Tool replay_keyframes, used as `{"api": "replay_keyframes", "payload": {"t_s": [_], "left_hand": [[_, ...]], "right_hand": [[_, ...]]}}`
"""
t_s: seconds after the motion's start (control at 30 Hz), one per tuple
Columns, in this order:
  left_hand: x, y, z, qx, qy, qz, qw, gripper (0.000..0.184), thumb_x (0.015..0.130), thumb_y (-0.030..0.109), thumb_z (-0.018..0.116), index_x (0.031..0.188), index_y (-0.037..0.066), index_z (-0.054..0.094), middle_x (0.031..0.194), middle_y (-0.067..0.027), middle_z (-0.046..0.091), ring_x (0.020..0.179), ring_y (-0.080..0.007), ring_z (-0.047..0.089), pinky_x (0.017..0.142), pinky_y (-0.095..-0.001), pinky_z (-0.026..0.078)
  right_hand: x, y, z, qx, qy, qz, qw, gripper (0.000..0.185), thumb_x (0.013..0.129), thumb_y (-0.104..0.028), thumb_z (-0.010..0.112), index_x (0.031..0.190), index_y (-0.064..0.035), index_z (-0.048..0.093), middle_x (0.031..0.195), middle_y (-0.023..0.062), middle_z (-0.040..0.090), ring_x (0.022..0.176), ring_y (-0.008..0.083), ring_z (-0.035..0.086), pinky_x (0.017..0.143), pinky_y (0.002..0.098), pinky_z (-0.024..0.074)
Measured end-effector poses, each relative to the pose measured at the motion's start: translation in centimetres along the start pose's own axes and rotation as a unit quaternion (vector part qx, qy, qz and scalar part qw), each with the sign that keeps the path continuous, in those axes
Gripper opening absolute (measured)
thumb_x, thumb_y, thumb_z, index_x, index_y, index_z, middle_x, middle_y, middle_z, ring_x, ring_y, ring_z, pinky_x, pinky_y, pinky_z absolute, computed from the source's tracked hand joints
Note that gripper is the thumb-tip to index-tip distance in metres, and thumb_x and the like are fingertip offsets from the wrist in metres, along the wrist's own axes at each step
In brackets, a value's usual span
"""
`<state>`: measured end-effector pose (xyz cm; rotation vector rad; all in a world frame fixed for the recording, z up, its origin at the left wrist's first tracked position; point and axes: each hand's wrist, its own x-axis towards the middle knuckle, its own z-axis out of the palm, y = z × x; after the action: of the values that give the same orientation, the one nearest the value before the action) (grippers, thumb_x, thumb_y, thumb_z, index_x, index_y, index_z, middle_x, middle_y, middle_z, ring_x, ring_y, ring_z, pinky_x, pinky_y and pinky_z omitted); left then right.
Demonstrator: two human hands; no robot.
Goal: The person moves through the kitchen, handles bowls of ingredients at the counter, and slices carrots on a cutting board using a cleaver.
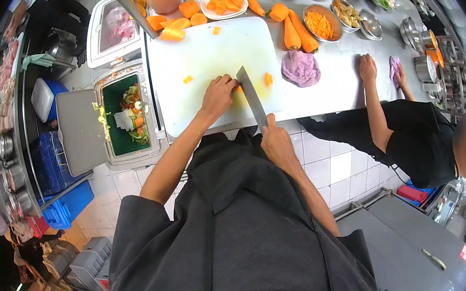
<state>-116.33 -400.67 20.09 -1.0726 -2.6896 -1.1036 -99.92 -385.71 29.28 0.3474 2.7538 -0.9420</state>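
My right hand (277, 140) is wrapped round the handle of a knife (251, 97), whose broad blade points up across the white cutting board (193, 52). Just left of the blade, my left hand (220, 96) rests on the board with its fingers curled together; a bit of orange shows at its fingertips, too small to make out. To the right of the blade lies a small orange piece (268, 79). Two more little pieces sit on the board, one at the left (187, 79) and one near the top (216, 30).
Carrots (302, 33), a purple cloth (301, 69) and a bowl of shredded carrot (321, 23) are right of the board. Carrot chunks and a white plate (223, 0) stand behind it. A scrap bin (126, 114) is at the left; a co-worker (410, 134) leans at the right.
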Motion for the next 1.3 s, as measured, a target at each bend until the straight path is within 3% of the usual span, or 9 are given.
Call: {"api": "replay_keyframes", "payload": {"t_s": [0.47, 0.6, 0.7, 0.77, 0.8, 0.97, 1.13, 1.2, 1.3], "left_hand": [[-0.5, -2.1, -2.0, -0.046, 0.042, 0.012, 0.998, 0.01, 0.083, 0.006, 0.064, 0.092, 0.005, 0.069, 0.091, -0.0097, 0.062, 0.088, -0.03, 0.059, 0.08, -0.039, 0.049], [-1.3, -4.1, -7.2, 0.038, 0.112, -0.137, 0.984, 0.018, 0.083, 0.006, 0.069, 0.101, 0.007, 0.066, 0.095, -0.0144, 0.062, 0.086, -0.0352, 0.06, 0.076, -0.0425, 0.049], [-2.4, -5.8, -7.3, 0.107, 0.087, -0.188, 0.972, 0.025, 0.084, 0.008, 0.069, 0.108, 0.008, 0.063, 0.089, -0.015, 0.061, 0.085, -0.0347, 0.06, 0.079, -0.0428, 0.049], [-2.1, -5.5, -7.3, 0.024, 0.018, -0.22, 0.975, 0.021, 0.083, 0.007, 0.069, 0.104, 0.006, 0.065, 0.091, -0.0151, 0.061, 0.086, -0.0341, 0.061, 0.079, -0.0413, 0.05], [-2.1, -5.6, -6.6, 0.024, 0.017, -0.219, 0.975, 0.021, 0.083, 0.007, 0.069, 0.104, 0.006, 0.065, 0.091, -0.0151, 0.061, 0.086, -0.0341, 0.061, 0.079, -0.0413, 0.05], [-0.4, -2.7, -1.9, -0.12, -0.075, 0.082, 0.987, 0.014, 0.086, 0.007, 0.062, 0.097, 0.0, 0.068, 0.098, -0.0109, 0.064, 0.092, -0.0302, 0.062, 0.083, -0.0372, 0.05], [0.7, 0.2, 0.0, -0.113, -0.077, 0.088, 0.987, 0.014, 0.086, 0.009, 0.063, 0.097, 0.003, 0.069, 0.096, -0.0089, 0.065, 0.093, -0.0274, 0.063, 0.083, -0.0348, 0.051], [0.2, 0.5, -0.5, -0.112, -0.069, -0.014, 0.991, 0.013, 0.086, 0.009, 0.063, 0.096, 0.006, 0.069, 0.095, -0.0085, 0.065, 0.09, -0.0281, 0.062, 0.081, -0.0359, 0.051], [0.1, -0.3, -0.2, -0.066, -0.05, 0.021, 0.996, 0.011, 0.086, 0.01, 0.062, 0.095, 0.007, 0.068, 0.094, -0.0079, 0.063, 0.089, -0.0281, 0.061, 0.08, -0.0369, 0.05]], "right_hand": [[0.2, 0.9, -1.2, 0.008, 0.033, -0.045, 0.998, 0.025, 0.092, -0.004, 0.051, 0.112, 0.0057, 0.037, 0.065, 0.033, 0.057, 0.065, 0.0528, 0.058, 0.058, 0.0598, 0.045], [-0.5, 0.4, -2.7, 0.068, 0.021, 0.051, 0.996, 0.028, 0.092, -0.005, 0.053, 0.113, 0.0055, 0.039, 0.067, 0.0339, 0.058, 0.067, 0.0542, 0.058, 0.059, 0.0593, 0.0443], [-0.7, 0.8, -1.3, 0.092, 0.005, 0.037, 0.995, 0.028, 0.093, -0.009, 0.053, 0.114, 0.0049, 0.04, 0.07, 0.0358, 0.058, 0.07, 0.0558, 0.057, 0.062, 0.0606, 0.043], [-0.3, 0.8, -0.8, 0.086, -0.017, 0.022, 0.996, 0.029, 0.094, -0.01, 0.053, 0.115, 0.0045, 0.04, 0.071, 0.0369, 0.058, 0.072, 0.0566, 0.057, 0.063, 0.0613, 0.0423], [-0.4, 1.0, -0.5, 0.079, -0.042, 0.011, 0.996, 0.03, 0.094, -0.011, 0.053, 0.116, 0.004, 0.039, 0.073, 0.0381, 0.058, 0.074, 0.0574, 0.057, 0.065, 0.0621, 0.0415], [0.6, 3.5, -0.7, 0.113, -0.013, 0.064, 0.991, 0.031, 0.095, -0.013, 0.053, 0.118, 0.0033, 0.039, 0.076, 0.0393, 0.059, 0.078, 0.0586, 0.057, 0.068, 0.0626, 0.0412], [0.5, 3.7, -0.4, 0.031, 0.008, 0.011, 0.999, 0.032, 0.094, -0.011, 0.052, 0.118, 0.0046, 0.036, 0.068, 0.035, 0.059, 0.069, 0.0558, 0.058, 0.061, 0.0615, 0.0442], [0.3, 3.4, 0.0, 0.023, 0.013, 0.015, 1.0, 0.029, 0.094, -0.01, 0.051, 0.115, 0.004, 0.036, 0.067, 0.0339, 0.059, 0.067, 0.0549, 0.058, 0.06, 0.061, 0.045], [-0.3, 2.6, 0.3, 0.009, 0.022, 0.021, 1.0, 0.024, 0.095, -0.009, 0.051, 0.111, 0.0026, 0.037, 0.065, 0.0329, 0.059, 0.065, 0.0538, 0.059, 0.058, 0.0606, 0.0459]]}}
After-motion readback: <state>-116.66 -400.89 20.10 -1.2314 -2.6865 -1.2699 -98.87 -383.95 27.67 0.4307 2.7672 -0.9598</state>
